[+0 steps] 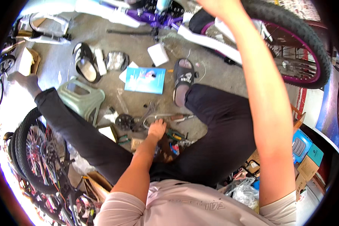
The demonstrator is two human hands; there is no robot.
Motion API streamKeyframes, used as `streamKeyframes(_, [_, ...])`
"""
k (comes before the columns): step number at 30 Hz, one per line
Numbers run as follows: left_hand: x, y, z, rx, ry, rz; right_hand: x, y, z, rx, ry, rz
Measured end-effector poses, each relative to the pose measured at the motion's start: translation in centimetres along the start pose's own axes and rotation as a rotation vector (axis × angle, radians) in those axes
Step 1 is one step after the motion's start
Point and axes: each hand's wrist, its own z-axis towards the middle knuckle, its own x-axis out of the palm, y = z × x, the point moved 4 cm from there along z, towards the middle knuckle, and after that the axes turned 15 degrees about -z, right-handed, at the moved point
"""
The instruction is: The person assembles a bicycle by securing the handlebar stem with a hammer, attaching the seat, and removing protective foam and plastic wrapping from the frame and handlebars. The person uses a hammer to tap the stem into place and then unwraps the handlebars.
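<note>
My left hand (157, 129) reaches down between my legs into a group of tools on the floor. Its fingers are curled; whatever they hold is hidden under them. Beside it lie green-handled pliers (174, 135), a crank arm with a dark chainring (125, 122) and a thin pale cable loop (159, 115). My right arm stretches up and forward to the bicycle with a purple frame (150, 16). The right hand (219, 6) is near its wheel (309, 37), and its fingers run out of the picture at the top.
A blue booklet (145, 80) lies ahead on the floor, near a black slipper (85, 62) and a small white box (158, 54). A pale green plastic stool (81, 96) stands beside my left leg. Bicycle wheels (30, 150) crowd the left; cardboard boxes (308, 167) stand at right.
</note>
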Motion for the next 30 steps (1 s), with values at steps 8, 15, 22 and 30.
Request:
streamKeyframes(8, [-1.9,-1.9,0.9,0.114,0.086,-0.555,-0.3,-0.5,1.4,-0.087,-0.136,0.027])
streamKeyframes(15, [-6.3,-2.1,0.2,-0.031,-0.292,-0.722,-0.7,0.2,1.3,-0.087,-0.111,0.031])
streamKeyframes(22, [-13.3,-0.2,-1.6,-0.028,-0.513,-0.487,-1.2,-1.0,0.4,-0.029,-0.021,0.060])
streamKeyframes(30, [-12.9,8.1,-5.2,-0.287,-0.248,-0.306,-0.3,-1.0,0.7,-0.036,-0.159,0.087])
